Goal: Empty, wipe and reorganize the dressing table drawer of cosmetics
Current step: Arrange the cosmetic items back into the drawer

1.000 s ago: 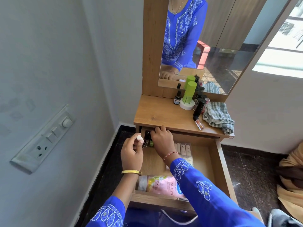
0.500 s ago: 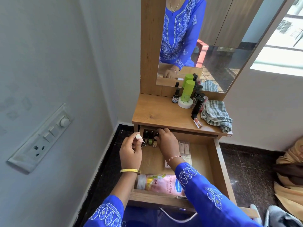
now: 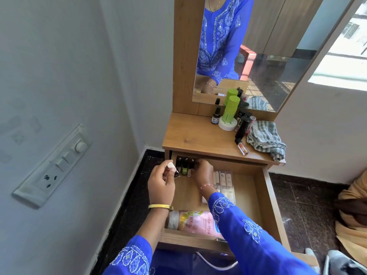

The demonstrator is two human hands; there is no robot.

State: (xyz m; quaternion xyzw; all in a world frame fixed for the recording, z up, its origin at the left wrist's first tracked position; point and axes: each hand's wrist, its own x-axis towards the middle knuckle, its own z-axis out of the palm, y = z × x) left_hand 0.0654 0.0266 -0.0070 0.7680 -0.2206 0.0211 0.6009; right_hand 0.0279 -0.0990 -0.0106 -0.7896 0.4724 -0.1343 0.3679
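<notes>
The wooden drawer (image 3: 267,203) is pulled out under the dressing table top (image 3: 198,135). At its back left stand small nail polish bottles (image 3: 185,167), one of them green. My left hand (image 3: 161,183) hovers over the drawer's left edge, pinching a small white-capped item (image 3: 171,166). My right hand (image 3: 203,173) reaches into the back of the drawer among the bottles; its fingers are hidden there. A pink lotion bottle (image 3: 195,221) lies at the drawer's front, and flat sachets (image 3: 224,180) lie in the middle.
On the table top stand a green bottle (image 3: 230,111), a white jar (image 3: 228,124), a dropper bottle (image 3: 216,117), dark tubes (image 3: 243,127), a lip gloss (image 3: 242,148) and a striped cloth (image 3: 265,139). A mirror (image 3: 258,56) stands behind, a wall with a switchboard (image 3: 55,165) to the left.
The view has shifted a little. My right hand has drawn slightly to the right, uncovering the row of bottles. My left hand still holds the white-capped item.
</notes>
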